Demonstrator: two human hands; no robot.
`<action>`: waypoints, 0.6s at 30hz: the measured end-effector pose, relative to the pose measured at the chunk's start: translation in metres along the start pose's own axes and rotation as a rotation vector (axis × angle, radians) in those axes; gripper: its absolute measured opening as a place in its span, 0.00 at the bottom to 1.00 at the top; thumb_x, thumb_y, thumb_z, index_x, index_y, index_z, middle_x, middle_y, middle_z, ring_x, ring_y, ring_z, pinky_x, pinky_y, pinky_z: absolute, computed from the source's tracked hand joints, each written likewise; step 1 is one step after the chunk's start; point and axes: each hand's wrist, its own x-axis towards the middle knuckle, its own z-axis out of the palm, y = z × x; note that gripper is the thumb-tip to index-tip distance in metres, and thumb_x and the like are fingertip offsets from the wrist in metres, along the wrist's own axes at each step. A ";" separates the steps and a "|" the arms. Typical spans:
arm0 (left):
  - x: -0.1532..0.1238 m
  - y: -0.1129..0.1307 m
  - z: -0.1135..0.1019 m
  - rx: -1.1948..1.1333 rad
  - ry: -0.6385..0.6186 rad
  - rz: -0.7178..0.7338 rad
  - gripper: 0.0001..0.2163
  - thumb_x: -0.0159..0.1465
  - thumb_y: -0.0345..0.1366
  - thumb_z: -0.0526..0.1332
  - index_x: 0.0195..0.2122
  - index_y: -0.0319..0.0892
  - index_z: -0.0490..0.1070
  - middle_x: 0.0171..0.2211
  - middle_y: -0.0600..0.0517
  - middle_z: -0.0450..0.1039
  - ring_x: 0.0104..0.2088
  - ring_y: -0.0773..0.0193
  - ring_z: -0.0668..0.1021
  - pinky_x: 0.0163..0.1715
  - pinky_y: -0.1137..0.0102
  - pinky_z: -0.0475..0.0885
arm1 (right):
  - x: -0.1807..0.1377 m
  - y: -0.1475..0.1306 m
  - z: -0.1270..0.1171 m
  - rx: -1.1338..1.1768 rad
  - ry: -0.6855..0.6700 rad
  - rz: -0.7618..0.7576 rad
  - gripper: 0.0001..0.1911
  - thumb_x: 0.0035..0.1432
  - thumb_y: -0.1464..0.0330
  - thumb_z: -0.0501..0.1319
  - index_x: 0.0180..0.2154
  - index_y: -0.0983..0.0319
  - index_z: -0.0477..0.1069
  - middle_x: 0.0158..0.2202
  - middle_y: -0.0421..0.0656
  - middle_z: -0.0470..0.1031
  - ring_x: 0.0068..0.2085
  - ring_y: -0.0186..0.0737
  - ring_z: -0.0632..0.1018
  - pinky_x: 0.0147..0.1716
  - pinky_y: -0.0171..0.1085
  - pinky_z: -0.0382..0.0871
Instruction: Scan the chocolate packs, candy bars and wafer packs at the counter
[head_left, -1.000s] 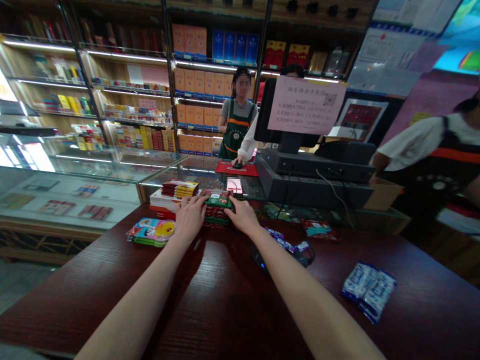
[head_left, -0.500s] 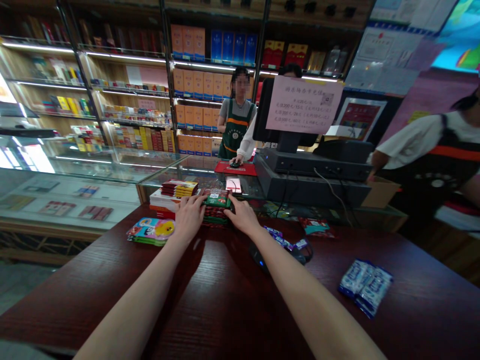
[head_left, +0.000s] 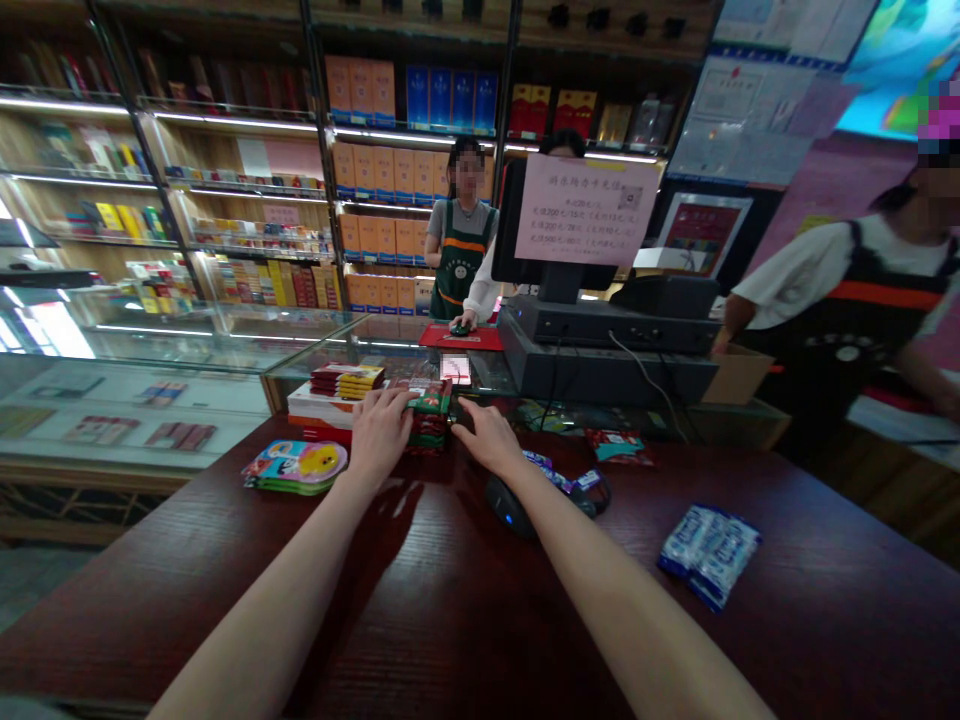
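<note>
A stack of green and red snack packets point(head_left: 430, 402) lies at the far edge of the dark wooden table. My left hand point(head_left: 381, 428) touches its left side, fingers stretched forward and thumb toward the stack. Just off the stack's right side is my right hand point(head_left: 489, 436), open, its thumb and fingers apart with nothing between them. Beside my left hand, red and yellow packets point(head_left: 349, 380) lie on white and orange boxes point(head_left: 319, 405). Colourful packages with a yellow chick picture point(head_left: 300, 465) lie to the left.
Under my right forearm is a black device with a blue light point(head_left: 508, 512), beside purple packets point(head_left: 555, 472). Blue-and-white packets point(head_left: 709, 552) and a red-teal packet point(head_left: 619, 447) lie rightward. Beyond stand a glass counter point(head_left: 322, 355), a register point(head_left: 577, 350) and people in green aprons point(head_left: 457, 262).
My right hand has come slightly away from the packet stack, leaving a gap. My left hand stays at its left side. The view has shifted a little to the right.
</note>
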 end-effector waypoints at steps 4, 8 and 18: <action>0.000 0.013 0.002 -0.036 0.018 0.050 0.13 0.70 0.35 0.54 0.50 0.48 0.75 0.51 0.49 0.77 0.53 0.51 0.71 0.50 0.56 0.65 | -0.009 0.013 -0.005 0.013 0.022 0.009 0.26 0.66 0.62 0.60 0.64 0.58 0.65 0.58 0.47 0.75 0.58 0.47 0.72 0.57 0.45 0.64; 0.003 0.029 0.008 -0.077 0.013 0.100 0.12 0.69 0.33 0.55 0.49 0.49 0.76 0.48 0.50 0.79 0.51 0.52 0.72 0.49 0.57 0.65 | -0.020 0.028 -0.013 0.026 0.054 -0.002 0.24 0.66 0.64 0.60 0.62 0.60 0.67 0.57 0.47 0.76 0.57 0.47 0.72 0.57 0.44 0.64; 0.012 0.075 0.027 -0.151 -0.093 0.238 0.14 0.68 0.31 0.54 0.52 0.47 0.74 0.50 0.48 0.78 0.53 0.52 0.72 0.52 0.57 0.66 | -0.045 0.073 -0.031 -0.005 0.102 0.055 0.23 0.66 0.65 0.60 0.61 0.59 0.68 0.55 0.45 0.77 0.55 0.45 0.73 0.56 0.42 0.64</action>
